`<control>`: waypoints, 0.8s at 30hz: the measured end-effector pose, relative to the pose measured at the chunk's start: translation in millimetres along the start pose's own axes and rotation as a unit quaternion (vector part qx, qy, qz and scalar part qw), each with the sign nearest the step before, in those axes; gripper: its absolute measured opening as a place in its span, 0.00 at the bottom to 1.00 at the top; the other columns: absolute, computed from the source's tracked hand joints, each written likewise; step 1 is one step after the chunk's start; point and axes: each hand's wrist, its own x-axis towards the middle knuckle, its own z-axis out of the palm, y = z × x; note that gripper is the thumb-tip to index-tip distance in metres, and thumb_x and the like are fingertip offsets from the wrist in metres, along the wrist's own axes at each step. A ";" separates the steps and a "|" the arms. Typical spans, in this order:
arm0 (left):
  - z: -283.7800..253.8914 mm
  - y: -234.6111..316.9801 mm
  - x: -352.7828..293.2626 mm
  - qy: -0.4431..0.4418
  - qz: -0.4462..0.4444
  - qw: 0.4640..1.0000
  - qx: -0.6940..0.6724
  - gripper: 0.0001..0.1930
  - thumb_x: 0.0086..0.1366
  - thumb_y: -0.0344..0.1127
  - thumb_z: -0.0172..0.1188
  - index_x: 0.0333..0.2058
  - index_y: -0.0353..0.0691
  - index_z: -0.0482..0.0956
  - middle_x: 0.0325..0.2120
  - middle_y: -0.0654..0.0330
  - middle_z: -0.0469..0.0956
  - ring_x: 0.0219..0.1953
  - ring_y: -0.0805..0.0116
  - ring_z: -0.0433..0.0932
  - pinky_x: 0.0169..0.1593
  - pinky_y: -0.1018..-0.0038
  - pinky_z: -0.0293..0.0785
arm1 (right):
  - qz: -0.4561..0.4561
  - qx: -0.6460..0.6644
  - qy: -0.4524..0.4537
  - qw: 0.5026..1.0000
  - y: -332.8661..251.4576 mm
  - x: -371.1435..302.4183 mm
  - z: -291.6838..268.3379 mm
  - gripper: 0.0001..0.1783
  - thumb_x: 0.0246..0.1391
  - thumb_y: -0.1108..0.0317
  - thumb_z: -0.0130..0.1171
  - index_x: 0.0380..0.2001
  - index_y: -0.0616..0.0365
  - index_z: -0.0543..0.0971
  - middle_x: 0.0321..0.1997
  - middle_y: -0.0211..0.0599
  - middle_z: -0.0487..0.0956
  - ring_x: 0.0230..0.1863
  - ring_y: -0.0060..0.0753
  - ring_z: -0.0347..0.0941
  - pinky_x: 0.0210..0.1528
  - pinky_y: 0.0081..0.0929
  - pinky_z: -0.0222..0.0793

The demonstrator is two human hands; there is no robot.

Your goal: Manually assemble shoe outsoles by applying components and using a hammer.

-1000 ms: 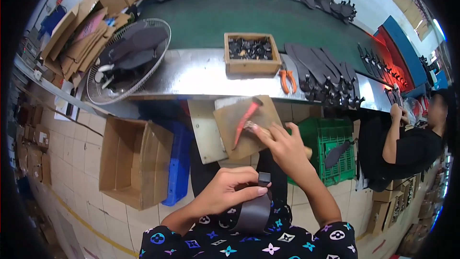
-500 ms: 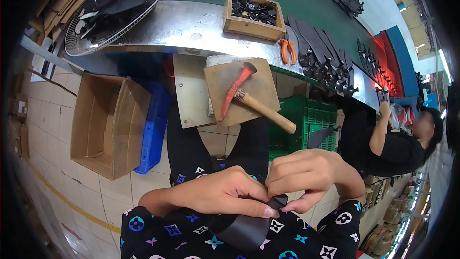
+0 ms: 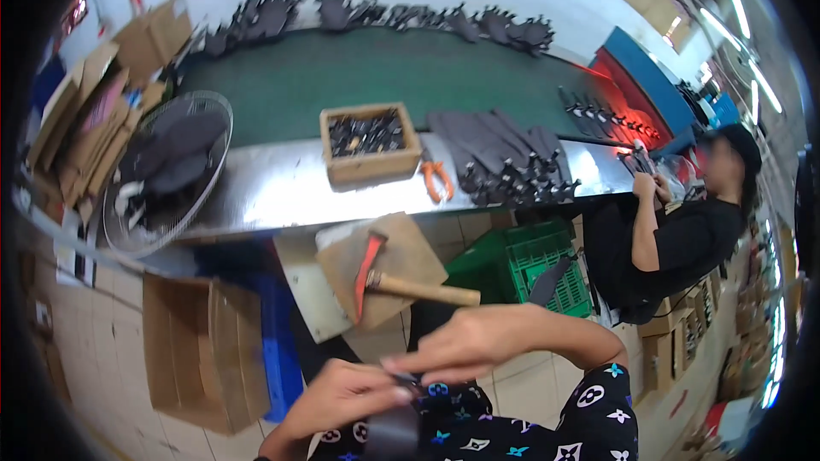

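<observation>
In front of my lap both hands meet around a dark grey flat piece [image 3: 395, 434] that hangs down, slightly blurred. My left hand [image 3: 346, 397] pinches its upper end between thumb and fingers. Reaching across from the right, my right hand [image 3: 470, 343] closes its fingers on a small black fitting [image 3: 412, 381] at that same end; the fingers partly cover it. Beyond my hands a hammer [image 3: 418, 288] with a red head and wooden handle lies on a tan square board [image 3: 410, 243].
On the metal bench edge [image 3: 273, 183] stand a wooden box [image 3: 371, 172] of small black parts, orange-handled pliers [image 3: 437, 181], grey pieces [image 3: 491, 141] and a wire basket [image 3: 224, 145]. Below are a cardboard box [image 3: 192, 350] and a green crate [image 3: 521, 248]. A co-worker [image 3: 675, 239] works at right.
My view has tilted up, showing more of the bench and the far row of pieces. My right hand has shifted left over my left hand's fingertips; the dark piece stays held.
</observation>
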 end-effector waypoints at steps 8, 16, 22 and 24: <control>-197.4 0.5 -41.1 0.707 0.117 0.641 0.274 0.23 0.71 0.47 0.57 0.53 0.32 0.78 0.49 0.53 0.80 0.50 0.64 0.76 0.57 0.71 0.68 | 0.391 -0.528 0.427 0.621 168.7 -137.8 -149.5 0.17 0.57 0.58 0.60 0.43 0.59 0.75 0.37 0.51 0.77 0.37 0.58 0.78 0.39 0.49 0.75; -184.3 -27.8 -6.3 0.682 0.030 0.552 0.479 0.29 0.65 0.37 0.62 0.61 0.31 0.67 0.65 0.42 0.63 0.66 0.45 0.63 0.68 0.58 0.58 | 0.535 -0.339 0.263 0.728 208.3 -180.6 -215.5 0.18 0.50 0.59 0.66 0.35 0.65 0.79 0.35 0.56 0.81 0.45 0.59 0.79 0.46 0.50 0.75; -75.4 6.8 76.3 0.507 0.087 0.671 0.534 0.36 0.60 0.35 0.65 0.65 0.32 0.62 0.69 0.45 0.56 0.73 0.47 0.48 0.72 0.56 0.45 | 0.305 -0.175 0.553 0.755 132.5 -106.2 -209.0 0.15 0.57 0.59 0.61 0.28 0.61 0.80 0.23 0.38 0.79 0.21 0.33 0.74 0.24 0.27 0.68; -48.7 12.0 112.3 0.436 0.157 0.729 0.504 0.42 0.60 0.39 0.66 0.68 0.32 0.54 0.70 0.43 0.52 0.73 0.46 0.46 0.73 0.56 0.42 | 0.208 0.172 0.574 0.773 84.7 -38.0 -174.4 0.11 0.57 0.59 0.63 0.31 0.56 0.79 0.20 0.22 0.71 0.16 0.11 0.61 0.16 0.13 0.53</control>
